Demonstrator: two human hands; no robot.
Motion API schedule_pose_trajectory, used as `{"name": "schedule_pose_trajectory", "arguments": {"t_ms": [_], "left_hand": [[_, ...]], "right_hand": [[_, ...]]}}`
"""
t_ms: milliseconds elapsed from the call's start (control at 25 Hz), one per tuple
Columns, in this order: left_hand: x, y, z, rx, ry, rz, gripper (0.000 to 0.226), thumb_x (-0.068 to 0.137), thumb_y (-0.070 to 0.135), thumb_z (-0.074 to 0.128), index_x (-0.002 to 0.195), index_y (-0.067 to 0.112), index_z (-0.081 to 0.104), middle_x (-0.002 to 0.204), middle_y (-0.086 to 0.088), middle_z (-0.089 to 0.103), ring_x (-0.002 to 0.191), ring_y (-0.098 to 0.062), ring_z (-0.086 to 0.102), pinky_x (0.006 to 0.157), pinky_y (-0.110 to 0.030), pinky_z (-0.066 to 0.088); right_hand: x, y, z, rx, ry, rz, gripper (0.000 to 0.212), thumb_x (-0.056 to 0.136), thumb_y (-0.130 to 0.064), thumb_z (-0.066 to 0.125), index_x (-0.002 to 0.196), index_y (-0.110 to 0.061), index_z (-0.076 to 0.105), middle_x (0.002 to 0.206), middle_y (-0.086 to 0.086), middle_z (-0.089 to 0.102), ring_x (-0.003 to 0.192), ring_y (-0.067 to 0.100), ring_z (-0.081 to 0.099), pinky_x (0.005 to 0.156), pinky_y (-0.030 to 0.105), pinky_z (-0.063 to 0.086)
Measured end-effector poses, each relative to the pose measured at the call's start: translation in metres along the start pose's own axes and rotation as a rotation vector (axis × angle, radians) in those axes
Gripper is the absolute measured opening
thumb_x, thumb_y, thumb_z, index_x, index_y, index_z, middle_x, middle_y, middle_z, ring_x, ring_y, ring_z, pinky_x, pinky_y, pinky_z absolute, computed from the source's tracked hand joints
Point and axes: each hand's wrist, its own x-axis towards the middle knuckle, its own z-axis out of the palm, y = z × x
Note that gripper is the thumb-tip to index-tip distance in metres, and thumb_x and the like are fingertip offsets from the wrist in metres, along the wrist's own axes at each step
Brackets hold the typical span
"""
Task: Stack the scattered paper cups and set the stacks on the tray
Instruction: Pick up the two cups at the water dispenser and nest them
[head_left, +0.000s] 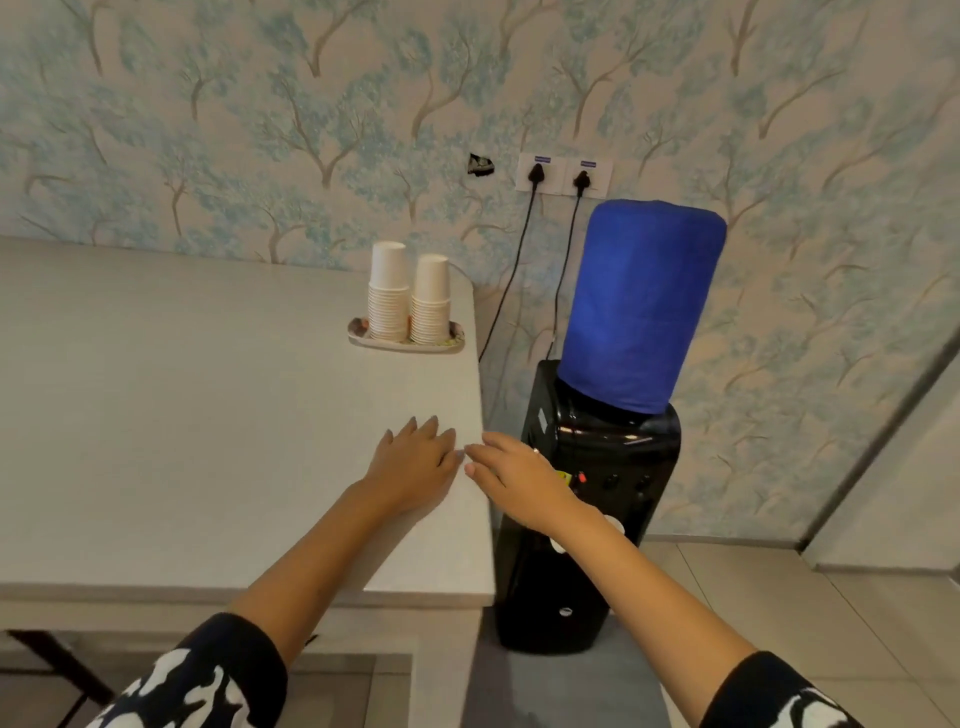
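Two stacks of white paper cups stand upside down, side by side, on a small oval tray (363, 336) near the table's far right corner: the left stack (388, 293) and the right stack (431, 300). My left hand (413, 467) lies flat on the table top with fingers straight, well in front of the tray. My right hand (511, 480) hovers at the table's right edge with fingers extended, its fingertips close to my left hand. Neither hand holds anything.
The pale table (182, 415) fills the left. A black water dispenser (587, 519) with a blue-covered bottle (641, 306) stands right beside the table's right edge. Two cables (511, 280) hang from wall sockets (563, 174) behind it. Tiled floor at lower right.
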Motion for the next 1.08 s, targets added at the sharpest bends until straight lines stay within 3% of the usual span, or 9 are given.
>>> {"name": "schedule_pose_trajectory", "arguments": {"t_ms": [120, 360, 520, 760, 960, 1080], "left_hand": [[0.005, 0.043, 0.002, 0.003, -0.057, -0.079, 0.046, 0.098, 0.045, 0.032, 0.13, 0.016, 0.047, 0.141, -0.015, 0.039, 0.131, -0.035, 0.033, 0.104, -0.049, 0.032], [0.032, 0.152, 0.034, -0.07, -0.065, 0.035, 0.043, 0.094, 0.049, 0.041, 0.127, 0.025, 0.054, 0.127, -0.006, 0.059, 0.13, -0.03, 0.039, 0.096, -0.042, 0.038], [0.081, 0.202, 0.097, -0.298, -0.108, 0.021, 0.034, 0.092, 0.044, 0.046, 0.118, 0.026, 0.059, 0.112, -0.003, 0.064, 0.11, -0.027, 0.054, 0.085, -0.038, 0.046], [0.149, 0.192, 0.219, -0.537, -0.323, -0.277, 0.023, 0.092, 0.028, 0.047, 0.103, 0.019, 0.066, 0.106, -0.006, 0.067, 0.095, -0.025, 0.06, 0.075, -0.033, 0.048], [0.179, 0.164, 0.293, -0.664, -0.362, -0.509, 0.021, 0.091, 0.023, 0.048, 0.078, 0.034, 0.059, 0.087, 0.008, 0.064, 0.087, -0.015, 0.061, 0.077, -0.029, 0.05], [0.198, 0.157, 0.33, -0.67, -0.373, -0.584, 0.022, 0.091, 0.02, 0.049, 0.077, 0.035, 0.058, 0.084, 0.01, 0.062, 0.083, -0.013, 0.058, 0.073, -0.026, 0.046]], "right_hand": [[-0.035, 0.041, -0.012, 0.067, 0.087, 0.028, 0.041, 0.097, -0.037, 0.046, 0.131, -0.016, 0.053, 0.136, 0.007, 0.049, 0.125, 0.023, 0.046, 0.102, 0.04, 0.04], [-0.079, 0.15, -0.029, 0.046, 0.11, 0.228, 0.04, 0.091, -0.029, 0.059, 0.129, -0.016, 0.056, 0.129, 0.007, 0.05, 0.12, 0.027, 0.047, 0.101, 0.04, 0.038], [-0.092, 0.224, -0.025, 0.022, 0.088, 0.333, 0.039, 0.09, -0.025, 0.059, 0.127, -0.014, 0.057, 0.129, 0.007, 0.051, 0.119, 0.027, 0.047, 0.103, 0.039, 0.037], [-0.084, 0.325, 0.002, 0.066, 0.002, 0.427, 0.032, 0.088, -0.008, 0.06, 0.119, -0.007, 0.063, 0.121, 0.012, 0.057, 0.112, 0.026, 0.052, 0.097, 0.03, 0.038], [-0.075, 0.381, 0.048, 0.133, -0.065, 0.508, 0.029, 0.088, -0.004, 0.058, 0.117, -0.005, 0.064, 0.118, 0.012, 0.059, 0.111, 0.027, 0.052, 0.097, 0.028, 0.037], [-0.069, 0.41, 0.085, 0.164, -0.152, 0.522, 0.029, 0.088, -0.004, 0.057, 0.116, -0.005, 0.064, 0.117, 0.011, 0.059, 0.112, 0.028, 0.05, 0.098, 0.031, 0.038]]}}
